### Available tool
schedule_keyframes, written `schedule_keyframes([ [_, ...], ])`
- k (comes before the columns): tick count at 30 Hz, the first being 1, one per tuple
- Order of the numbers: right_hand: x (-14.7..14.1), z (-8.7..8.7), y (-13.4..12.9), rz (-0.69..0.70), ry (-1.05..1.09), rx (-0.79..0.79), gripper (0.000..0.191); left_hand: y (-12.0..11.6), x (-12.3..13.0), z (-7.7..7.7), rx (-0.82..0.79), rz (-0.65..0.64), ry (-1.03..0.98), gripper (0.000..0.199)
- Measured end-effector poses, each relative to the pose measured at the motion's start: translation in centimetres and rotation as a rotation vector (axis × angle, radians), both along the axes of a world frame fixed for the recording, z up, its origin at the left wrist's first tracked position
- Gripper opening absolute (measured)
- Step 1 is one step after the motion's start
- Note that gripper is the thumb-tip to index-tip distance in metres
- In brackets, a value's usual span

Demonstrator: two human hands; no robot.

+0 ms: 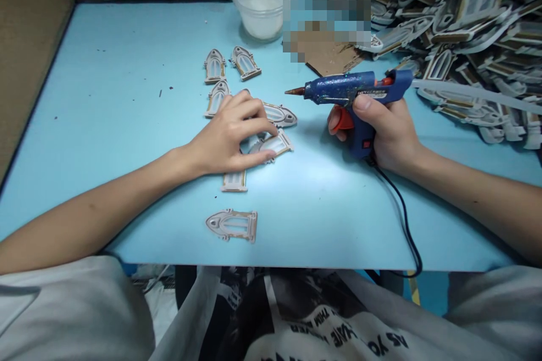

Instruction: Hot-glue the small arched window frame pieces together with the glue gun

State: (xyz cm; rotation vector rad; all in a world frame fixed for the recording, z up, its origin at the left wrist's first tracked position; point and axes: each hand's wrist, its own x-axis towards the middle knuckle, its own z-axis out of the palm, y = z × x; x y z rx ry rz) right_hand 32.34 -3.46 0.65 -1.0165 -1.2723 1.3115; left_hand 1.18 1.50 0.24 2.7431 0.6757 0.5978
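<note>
My right hand grips a blue hot glue gun with fingers at its red trigger. The metal nozzle points left, above the table, and a white glue stick extends from the back. My left hand is over a cluster of small arched window pieces, with thumb and forefinger around the edges of one window piece. Partly under that hand are another window piece and one whose top is hidden. A separate window piece lies nearer the table's front edge.
Two window pieces lie farther back, including one upright arch. A clear plastic tub with white contents stands behind them, near a piece of cardboard. Many window pieces are heaped at right. The gun's black cord hangs over the front edge.
</note>
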Motion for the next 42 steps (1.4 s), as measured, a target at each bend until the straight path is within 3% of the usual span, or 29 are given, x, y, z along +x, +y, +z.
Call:
schedule_keyframes([
  [3, 0.0, 0.1, 0.0, -0.006, 0.002, 0.002, 0.058, 0.7, -0.4, -0.1, 0.046, 0.084, -0.001, 0.044],
  [8, -0.1, 0.2, -0.2, -0.014, 0.024, 0.023, 0.054, 1.0, -0.6, 0.1, -0.037, -0.071, 0.104, 0.047],
  [13, -0.2, 0.2, -0.1, -0.024, 0.020, 0.015, 0.055, 0.6, -0.5, 0.5, 0.023, -0.064, 0.039, 0.043],
  [19, 0.0, 0.1, -0.1, -0.021, -0.035, 0.057, 0.059, 0.3, -0.5, 0.6, 0.084, -0.094, 0.177, 0.046],
  [23, 0.7, 0.0, -0.8, 0.046, -0.215, 0.137, 0.060, 0.8, -0.6, -0.3, 0.158, -0.006, 0.079, 0.041],
  [29, 1.1, 0.4, -1.2, 0.233, -0.614, 0.373, 0.049, 1.7, -0.7, -1.0, 0.107, -0.031, -0.045, 0.041],
  [35, 0.9, 0.0, -1.1, 0.187, -0.634, 0.208, 0.047, 1.5, -0.6, -1.0, 0.079, -0.003, -0.070, 0.042],
  [42, 0.7, -0.2, -1.0, 0.179, -0.632, 0.182, 0.054, 1.7, -0.7, -0.9, 0.013, 0.020, -0.028, 0.043],
])
